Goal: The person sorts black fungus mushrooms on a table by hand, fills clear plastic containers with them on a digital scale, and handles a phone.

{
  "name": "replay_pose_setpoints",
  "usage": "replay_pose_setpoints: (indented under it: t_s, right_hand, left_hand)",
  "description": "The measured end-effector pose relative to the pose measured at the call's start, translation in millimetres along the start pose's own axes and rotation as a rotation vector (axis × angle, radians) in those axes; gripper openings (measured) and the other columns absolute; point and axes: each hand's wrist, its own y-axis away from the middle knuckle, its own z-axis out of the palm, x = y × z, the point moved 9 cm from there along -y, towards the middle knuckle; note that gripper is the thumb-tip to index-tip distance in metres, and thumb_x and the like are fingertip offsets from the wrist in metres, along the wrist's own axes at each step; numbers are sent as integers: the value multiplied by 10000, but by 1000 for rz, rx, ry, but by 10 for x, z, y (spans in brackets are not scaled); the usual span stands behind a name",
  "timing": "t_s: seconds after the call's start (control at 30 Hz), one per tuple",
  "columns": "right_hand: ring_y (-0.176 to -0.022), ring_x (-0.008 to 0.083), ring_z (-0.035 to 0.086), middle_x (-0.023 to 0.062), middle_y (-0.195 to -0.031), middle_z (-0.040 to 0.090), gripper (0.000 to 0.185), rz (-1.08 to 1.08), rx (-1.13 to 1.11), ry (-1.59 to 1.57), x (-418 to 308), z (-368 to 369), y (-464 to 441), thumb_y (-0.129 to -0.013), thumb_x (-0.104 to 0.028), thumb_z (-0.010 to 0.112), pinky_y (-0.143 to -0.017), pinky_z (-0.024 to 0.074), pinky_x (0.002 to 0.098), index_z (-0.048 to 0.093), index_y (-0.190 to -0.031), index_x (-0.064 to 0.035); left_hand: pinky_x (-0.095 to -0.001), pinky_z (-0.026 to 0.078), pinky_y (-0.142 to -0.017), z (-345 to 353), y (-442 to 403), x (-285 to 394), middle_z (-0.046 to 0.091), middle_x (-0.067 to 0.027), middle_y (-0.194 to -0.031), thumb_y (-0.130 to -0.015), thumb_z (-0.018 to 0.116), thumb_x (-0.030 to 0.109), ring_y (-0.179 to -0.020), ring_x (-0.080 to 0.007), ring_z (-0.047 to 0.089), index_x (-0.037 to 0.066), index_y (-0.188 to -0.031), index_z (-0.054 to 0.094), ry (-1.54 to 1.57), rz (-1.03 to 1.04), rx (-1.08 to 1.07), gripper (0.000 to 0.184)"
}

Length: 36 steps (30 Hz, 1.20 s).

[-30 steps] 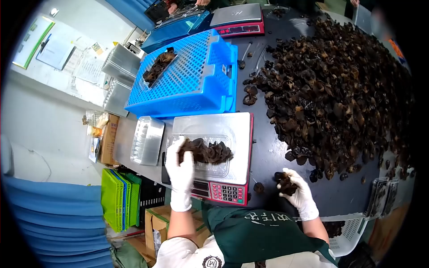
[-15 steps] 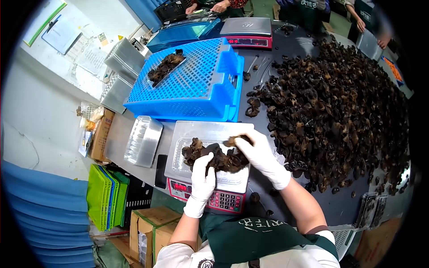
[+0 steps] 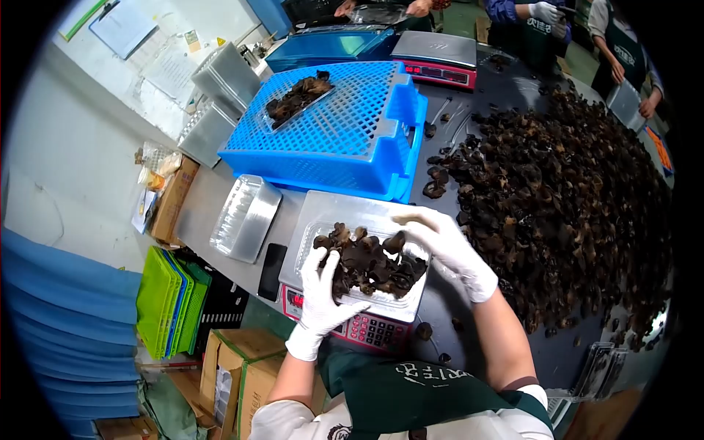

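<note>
A clear plastic tray (image 3: 311,229) heaped with dark wood ear mushrooms (image 3: 369,262) sits on the platform of a red and silver weighing scale (image 3: 328,204). My left hand (image 3: 320,299), white-gloved, has its fingers spread at the tray's near left side, fingertips at the mushrooms and thumb stretched to the right. On the far right side, my gloved right hand (image 3: 446,248) reaches over the tray's edge with fingers extended and apart, no mushroom visible in it. Part of the scale's red display is hidden by my left hand.
A big pile of wood ears (image 3: 565,213) covers the table's right side. Beyond the scale, an upturned blue crate (image 3: 315,158) bears another filled tray. Stacked empty trays (image 3: 247,218) and a black phone (image 3: 273,268) lie left. A second scale (image 3: 436,51) and co-workers are farther back.
My right hand has let go of the wood ear it held and opened. My left fingers have spread apart from the mushrooms they were gathering. The view has shifted slightly.
</note>
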Motion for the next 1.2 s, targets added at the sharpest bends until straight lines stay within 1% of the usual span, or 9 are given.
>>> replay_pose_setpoints:
  t_s: [0.17, 0.23, 0.37, 0.57, 0.77, 0.9, 1.03, 1.1, 1.2]
  right_hand:
    - [-1067, 160, 567, 91, -1097, 627, 366, -2, 129, 133, 240, -342, 484, -807, -125, 692, -922, 445, 297, 595, -1129, 19]
    - [-1157, 217, 522, 136, -1277, 520, 546, -96, 90, 18, 282, -210, 644, -744, -153, 753, -969, 433, 358, 533, -1229, -30]
    - [-1283, 390, 381, 225, -1379, 409, 798, -350, 35, 680, 18, 119, 790, -640, -270, 794, -1079, 302, 455, 454, -1326, -46]
    - [-1295, 405, 354, 271, -1338, 406, 895, -293, 12, 1079, 33, 470, 533, -680, -371, 763, -1105, 227, 499, 353, -1360, 39]
    - [-1274, 385, 380, 259, -1346, 412, 869, -340, -58, 939, 70, 679, 407, -719, -425, 731, -1102, 207, 508, 361, -1368, 19]
    - [-1210, 267, 438, 93, -1294, 499, 815, -228, 10, 1184, 154, 430, 409, -680, -467, 733, -1109, 137, 577, 446, -1328, -64]
    - [-1243, 294, 392, 105, -1300, 481, 901, -211, -29, 1086, 182, 302, 493, -619, -453, 767, -1102, 126, 596, 416, -1363, -86]
    - [-1255, 331, 372, 134, -1332, 442, 966, -214, -31, 931, 122, 252, 541, -588, -455, 780, -1105, 137, 575, 384, -1387, -82]
    - [-1287, 348, 340, 159, -1364, 407, 997, -198, -13, 735, 144, 84, 638, -588, -487, 793, -1106, 168, 526, 372, -1393, -76]
  left_hand:
    - [-438, 345, -1063, -302, -69, -502, 295, -174, -1419, -505, 863, 540, -1308, -333, 350, 26, -1396, 352, 169, -76, 60, 1148]
    - [-463, 312, -1079, -252, -185, -675, 323, -179, -1425, -495, 875, 479, -1325, -358, 325, 48, -1381, 404, 240, -104, 14, 1092]
    - [-478, 237, -1108, 25, -364, -738, 326, -190, -1459, -478, 843, 562, -1374, -384, 252, 81, -1423, 362, 87, 8, -184, 1164]
    - [-508, 223, -1097, 225, -341, -371, 330, -190, -1457, -429, 828, 608, -1370, -399, 254, 123, -1449, 322, -56, -4, -354, 1238]
    - [-467, 354, -998, 265, -349, -243, 466, -211, -1333, -489, 813, 589, -1202, -391, 464, 44, -1399, 380, 10, 98, -261, 1146]
    - [-437, 450, -926, 170, -395, -235, 584, -206, -1183, -530, 841, 495, -1056, -385, 580, -19, -1315, 458, 95, 63, -167, 1014]
    - [-425, 407, -986, 190, -404, -281, 570, -237, -1201, -531, 846, 526, -1122, -383, 549, -32, -1314, 457, 205, -60, -245, 1037]
    - [-453, 450, -928, 105, -428, -163, 579, -242, -1150, -514, 839, 536, -1063, -410, 572, -32, -1310, 459, 151, 102, -182, 1049]
    - [-465, 353, -1024, 115, -304, -265, 446, -233, -1320, -478, 824, 602, -1219, -405, 436, 36, -1391, 394, 104, 49, -243, 1156]
